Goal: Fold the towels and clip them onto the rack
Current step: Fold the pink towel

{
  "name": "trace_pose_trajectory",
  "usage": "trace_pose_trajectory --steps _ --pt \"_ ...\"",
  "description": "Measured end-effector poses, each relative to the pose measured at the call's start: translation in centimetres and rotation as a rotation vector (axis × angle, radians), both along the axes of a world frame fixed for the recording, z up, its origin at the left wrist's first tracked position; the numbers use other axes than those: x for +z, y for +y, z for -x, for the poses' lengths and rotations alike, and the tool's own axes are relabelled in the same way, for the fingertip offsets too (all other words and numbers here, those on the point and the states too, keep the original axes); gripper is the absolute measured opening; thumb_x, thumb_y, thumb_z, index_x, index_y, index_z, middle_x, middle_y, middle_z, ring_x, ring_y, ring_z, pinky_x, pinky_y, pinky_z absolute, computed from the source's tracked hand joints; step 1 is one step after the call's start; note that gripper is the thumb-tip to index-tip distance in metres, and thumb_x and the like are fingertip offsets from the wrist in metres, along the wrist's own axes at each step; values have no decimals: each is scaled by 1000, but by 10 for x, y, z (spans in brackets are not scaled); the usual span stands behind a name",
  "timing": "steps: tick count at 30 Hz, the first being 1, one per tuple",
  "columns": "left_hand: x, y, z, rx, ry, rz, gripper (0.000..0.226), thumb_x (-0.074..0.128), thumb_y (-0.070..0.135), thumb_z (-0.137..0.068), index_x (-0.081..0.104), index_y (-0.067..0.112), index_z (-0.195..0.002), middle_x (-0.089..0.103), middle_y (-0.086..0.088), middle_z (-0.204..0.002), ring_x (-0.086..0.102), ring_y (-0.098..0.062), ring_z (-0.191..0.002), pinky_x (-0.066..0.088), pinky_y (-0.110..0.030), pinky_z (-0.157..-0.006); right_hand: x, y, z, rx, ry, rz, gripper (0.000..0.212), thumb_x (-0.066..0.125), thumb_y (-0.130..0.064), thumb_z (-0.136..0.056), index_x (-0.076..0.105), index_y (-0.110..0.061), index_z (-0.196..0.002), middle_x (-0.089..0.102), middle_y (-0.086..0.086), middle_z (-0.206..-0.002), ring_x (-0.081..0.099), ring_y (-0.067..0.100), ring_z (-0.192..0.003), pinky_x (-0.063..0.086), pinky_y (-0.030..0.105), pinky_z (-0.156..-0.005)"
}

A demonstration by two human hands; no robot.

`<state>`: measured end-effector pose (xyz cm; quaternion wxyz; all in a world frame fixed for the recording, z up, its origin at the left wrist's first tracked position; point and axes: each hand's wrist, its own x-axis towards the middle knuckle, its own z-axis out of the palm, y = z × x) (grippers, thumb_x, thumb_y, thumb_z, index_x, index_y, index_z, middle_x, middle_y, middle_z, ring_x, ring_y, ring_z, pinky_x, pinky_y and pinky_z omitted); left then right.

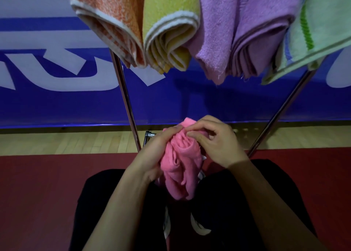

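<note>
Currently both hands bunch the pink towel: left hand fingers wrapped round its side, right hand fingers pinching its top edge.

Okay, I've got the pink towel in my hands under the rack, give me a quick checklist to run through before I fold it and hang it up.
1. Both hands on the pink towel: ok. The left hand grips its side and the right hand pinches its top.
2. Towel spread flat for folding: not ok. It is bunched and wrinkled.
3. Edges lined up: cannot tell, they are lost in the bunch.
4. Free spot on the rack: cannot tell. The orange towel, yellow towel, purple towel and green towel fill the visible stretch.
5. Clip at hand: cannot tell, none in view.
6. Rack legs clear of the hands: ok.
</note>
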<state>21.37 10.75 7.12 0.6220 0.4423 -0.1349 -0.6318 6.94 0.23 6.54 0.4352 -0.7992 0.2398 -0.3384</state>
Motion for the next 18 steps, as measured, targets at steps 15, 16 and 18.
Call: trace_pose_trajectory --steps 15,16,18 --pt "-3 5 5 61 -1117 65 32 56 16 -105 72 35 -85 77 16 -82 70 1 -77 52 -13 -71 3 -5 5 -150 65 -44 13 65 -20 -101 63 -17 -89 71 -4 -77 69 10 -77 55 36 -76" --pt "-2 5 5 68 -1102 64 30 57 17 -105 72 32 -83 76 14 -80 70 -1 -75 52 -15 -69 4 -4 6 -147 66 -41 13 65 -20 -101 63 -16 -89 71 -4 -74 68 9 -73 54 32 -73" --pt "0 5 6 79 -1060 43 27 57 17 -104 71 25 -82 76 10 -78 70 -3 -73 52 -17 -68 6 -2 6 -143 64 -45 12 66 -20 -101 64 -16 -90 71 -5 -74 68 7 -73 52 25 -71"
